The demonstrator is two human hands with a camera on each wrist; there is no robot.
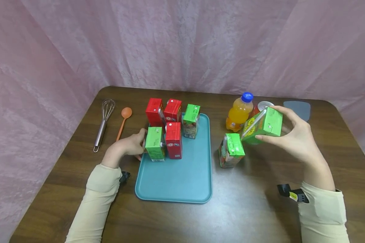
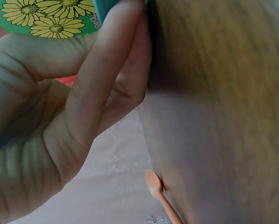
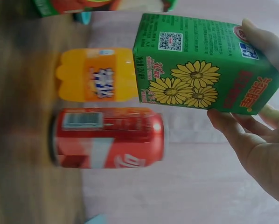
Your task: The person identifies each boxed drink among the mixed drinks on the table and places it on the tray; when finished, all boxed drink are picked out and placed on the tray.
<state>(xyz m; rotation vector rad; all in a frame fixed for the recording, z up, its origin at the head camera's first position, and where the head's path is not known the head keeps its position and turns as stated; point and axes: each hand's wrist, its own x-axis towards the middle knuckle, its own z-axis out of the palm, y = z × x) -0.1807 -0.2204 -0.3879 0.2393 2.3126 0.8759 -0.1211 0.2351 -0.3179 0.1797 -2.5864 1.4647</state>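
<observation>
My right hand [image 1: 298, 138] holds a green drink carton [image 1: 273, 121] printed with yellow flowers, thumb on one side and fingers on the other. The right wrist view shows that carton [image 3: 200, 65] raised and tilted beside a red soda can [image 3: 109, 137] and an orange soda bottle [image 3: 97, 74]. My left hand [image 1: 130, 143] pinches the left rim of a blue tray [image 1: 185, 182], its fingertips partly hidden. Close by that hand, a green carton [image 1: 155, 143] stands on the tray among red cartons [image 1: 174, 140] and another green carton [image 1: 191, 121].
One more green carton [image 1: 231, 150] stands on the wooden table right of the tray. Behind it is the orange bottle [image 1: 239, 113]. A whisk [image 1: 102, 123] and an orange spoon [image 1: 123, 121] lie at left, and a grey flat piece [image 1: 298, 109] at the back right.
</observation>
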